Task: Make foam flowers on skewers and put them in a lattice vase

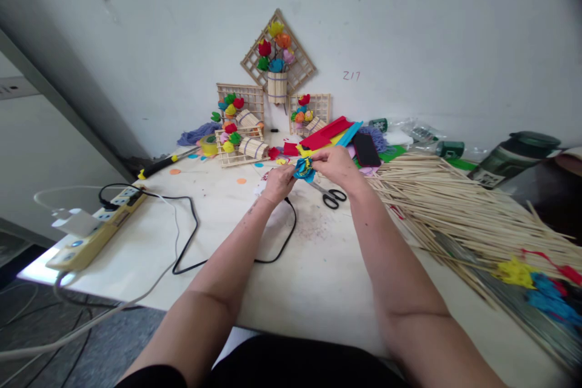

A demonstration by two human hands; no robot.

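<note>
Between my hands, a little above the table, is a blue paper flower (304, 170) with a yellow centre. My left hand (280, 183) is closed on its left side, and the fingers of my right hand (335, 166) pinch it from the right. Just below my right hand lie scissors (334, 198) with black handles, their blades partly hidden. A white item with red marks (264, 179) sits behind my left hand, mostly covered, and a black cord (291, 227) runs from near there across the table.
A power strip (97, 224) with plugs lies at the left. Wooden sticks (454, 200) cover the right side, near a dark bottle (513, 157). Stick lattices with flowers (277, 88) stand against the wall. Coloured paper (325, 136) and a phone (366, 150) lie behind my hands.
</note>
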